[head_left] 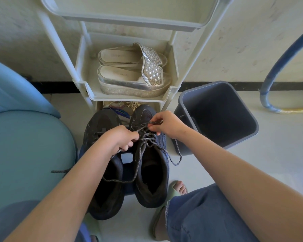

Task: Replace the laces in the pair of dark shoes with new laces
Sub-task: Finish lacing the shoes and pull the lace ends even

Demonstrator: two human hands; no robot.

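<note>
Working the speckled lace [148,137] through the toe-end eyelets of the right-hand shoe [152,180] seems to be the step in hand, though whether this lace is coming out or going in cannot be told. The 2 dark shoes stand side by side between the person's knees, toes against the front edge of the rack's [129,100] lowest shelf, on what may be a low blue stool; the left-hand shoe [103,189] also carries a lace. The left grip [120,139] is curled round 1 strand just beside the tongue, and the right grip [166,124] pinches the other end above the toe, so the lace runs taut between them. To do this well, the left grip should probably steady the strand close to the eyelet while the right grip draws the tip straight along the hole's line, 1 row at a time, keeping both ends even. The loose loop hanging over the shoe's right side, near the grey bin [217,116], could snag or knot if pulled fast.
</note>
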